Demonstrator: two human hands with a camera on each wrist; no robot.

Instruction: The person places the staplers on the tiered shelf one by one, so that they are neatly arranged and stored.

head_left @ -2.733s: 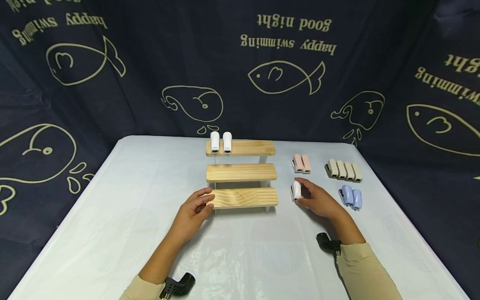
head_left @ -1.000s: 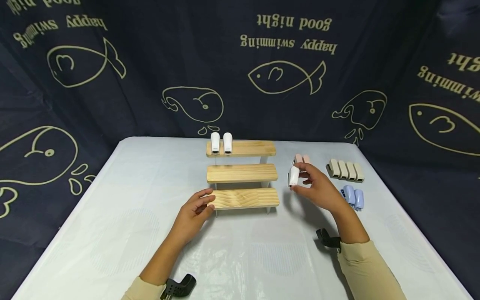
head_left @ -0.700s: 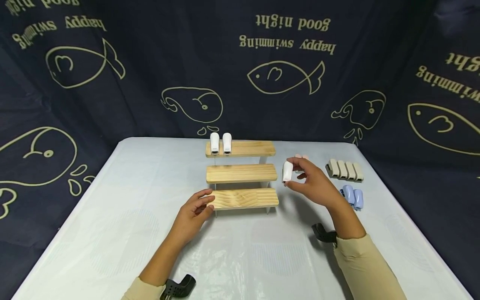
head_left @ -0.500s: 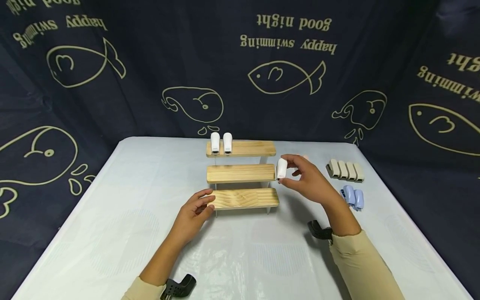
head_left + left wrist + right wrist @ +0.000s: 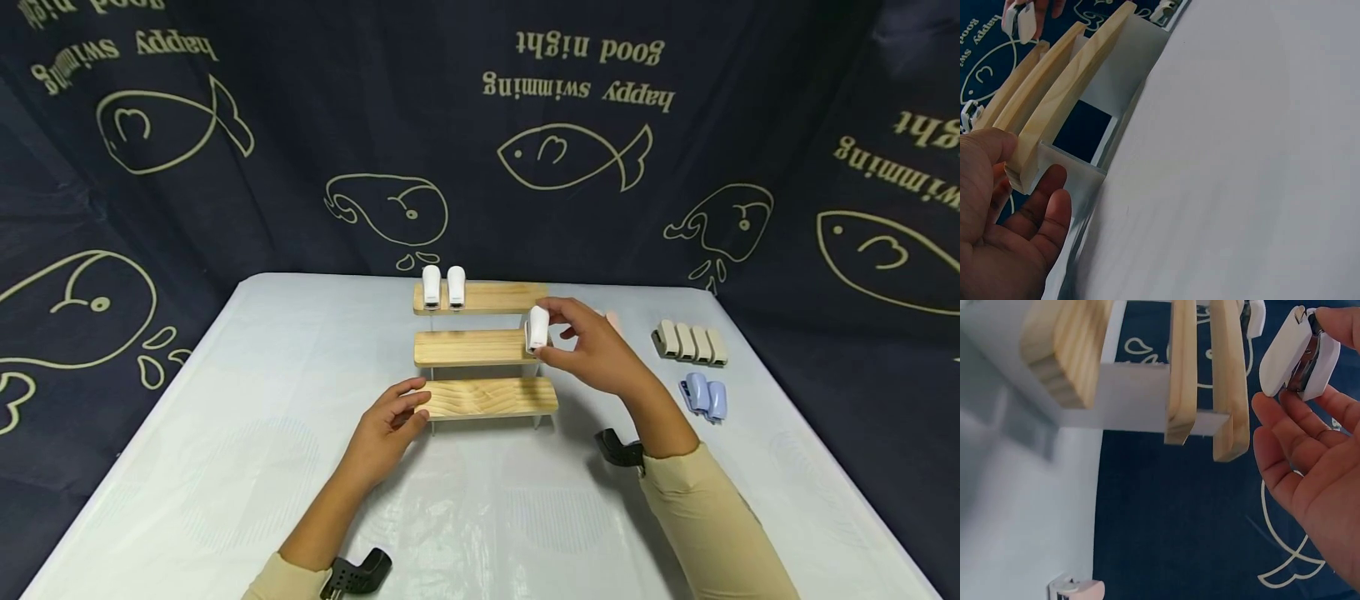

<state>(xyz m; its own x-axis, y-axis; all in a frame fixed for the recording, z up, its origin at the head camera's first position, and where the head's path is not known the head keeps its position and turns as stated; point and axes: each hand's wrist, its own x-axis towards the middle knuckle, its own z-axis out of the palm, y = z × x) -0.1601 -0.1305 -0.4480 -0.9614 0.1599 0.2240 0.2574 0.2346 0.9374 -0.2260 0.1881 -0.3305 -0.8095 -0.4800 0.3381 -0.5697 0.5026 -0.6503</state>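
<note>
The left hand (image 5: 1007, 244) holds the nearest wooden shelf (image 5: 1063, 97) at its end.

My right hand (image 5: 596, 354) and the rounded white stapler (image 5: 537, 327) in it mostly hide the right end of the pale wooden middle shelf (image 5: 468, 348).

Behind my fingers, the small pale pink staplers (image 5: 613, 322) are largely covered; the right wrist view's bottom edge crops one. My left hand (image 5: 1007, 256) is cut off in its own wrist view, both tan sleeves (image 5: 712, 525) at the head view's lower edge. Cream lettering (image 5: 930, 129) is trimmed at the right; marks on my stapler's front are too small to read.
</note>
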